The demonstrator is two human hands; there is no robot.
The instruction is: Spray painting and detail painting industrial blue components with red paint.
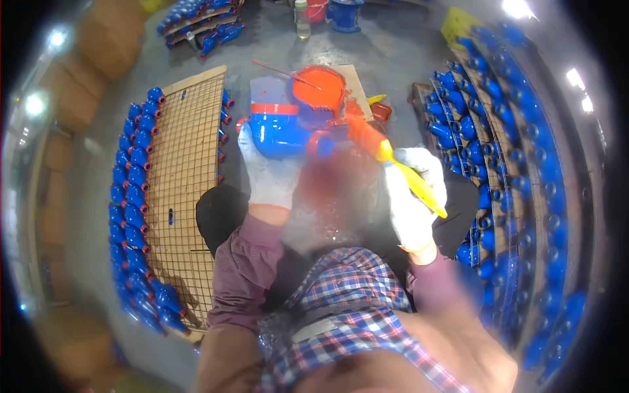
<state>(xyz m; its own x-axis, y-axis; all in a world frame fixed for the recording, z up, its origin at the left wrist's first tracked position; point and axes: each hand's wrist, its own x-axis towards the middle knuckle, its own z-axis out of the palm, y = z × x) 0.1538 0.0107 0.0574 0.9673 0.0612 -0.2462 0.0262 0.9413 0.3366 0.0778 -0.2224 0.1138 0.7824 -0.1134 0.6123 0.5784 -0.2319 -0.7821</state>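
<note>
My left hand, in a white glove, is closed on a blue rounded part with red-painted rims. The glove grips its near left side. In my gloved right hand is a paintbrush with a yellow handle. Its bristles, coated orange-red, point up and left, close to the right-hand end of the blue part. Just beyond the part sits an open tub of orange-red paint, with a thin stick lying across it. A blurred patch hides the area between my forearms.
A wire-mesh rack at left has blue parts with red ends along its edges. More blue parts fill racks at right. At the back stand a clear bottle, a red bucket and a blue bucket.
</note>
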